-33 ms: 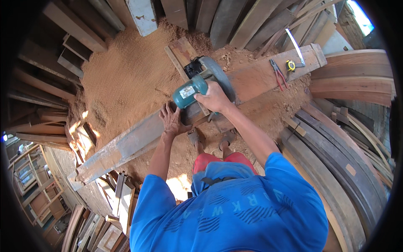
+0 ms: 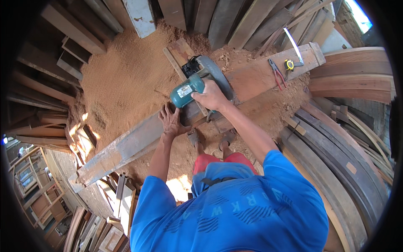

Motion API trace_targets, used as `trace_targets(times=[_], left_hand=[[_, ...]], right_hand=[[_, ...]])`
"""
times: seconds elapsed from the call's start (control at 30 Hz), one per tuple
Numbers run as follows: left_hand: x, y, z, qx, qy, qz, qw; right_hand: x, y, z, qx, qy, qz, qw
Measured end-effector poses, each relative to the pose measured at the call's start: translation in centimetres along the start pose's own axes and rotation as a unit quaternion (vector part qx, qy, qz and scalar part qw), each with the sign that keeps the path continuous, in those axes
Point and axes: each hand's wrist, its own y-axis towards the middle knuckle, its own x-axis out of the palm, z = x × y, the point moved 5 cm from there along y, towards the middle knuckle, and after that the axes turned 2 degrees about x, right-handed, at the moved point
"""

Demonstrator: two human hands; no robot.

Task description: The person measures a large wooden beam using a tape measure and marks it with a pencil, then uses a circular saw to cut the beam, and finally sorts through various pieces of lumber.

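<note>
My right hand (image 2: 208,96) grips the handle of a teal circular saw (image 2: 182,94) with a grey blade guard (image 2: 220,77). The saw rests across a long, dusty plank (image 2: 117,147), over a shorter wooden piece (image 2: 180,48) with a narrow batten along it. My left hand (image 2: 172,119) lies on the plank just left of the saw, fingers spread, its fingertips close to the motor housing. On the plank's right part lie red-handled pliers (image 2: 279,77) and a yellow tape measure (image 2: 289,64) with its blade drawn out. The saw's blade is hidden.
A heap of sawdust (image 2: 117,75) spreads beyond the plank. Upright boards (image 2: 172,10) ring the back and left. Curved timbers (image 2: 331,168) are stacked at right. Wooden frames and offcuts (image 2: 37,189) fill the lower left. My sandaled feet (image 2: 226,138) stand on the dusty ground beside the plank.
</note>
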Motion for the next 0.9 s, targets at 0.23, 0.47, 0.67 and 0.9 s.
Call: trace_targets(times=[0.23,0.47,0.67,0.9], left_hand=[[-0.5,-0.1,-0.2,0.025,0.009,0.011,1.0],[-0.8,-0.4,0.0,0.03,0.001,0.007,1.0],[-0.4,-0.8,0.2,0.06,-0.02,0.044,0.997],[0.3,-0.7,1.1,0.082,0.03,0.088,0.992]], right_hand=[[-0.3,0.5,0.3,-0.006,-0.083,0.088,0.993],[-7.8,-9.0,-1.7,0.008,0.032,0.139,0.99],[-15.0,-22.8,0.0,0.067,0.116,0.279,0.951],[-21.3,-31.2,10.8,0.171,-0.082,0.353,0.916]])
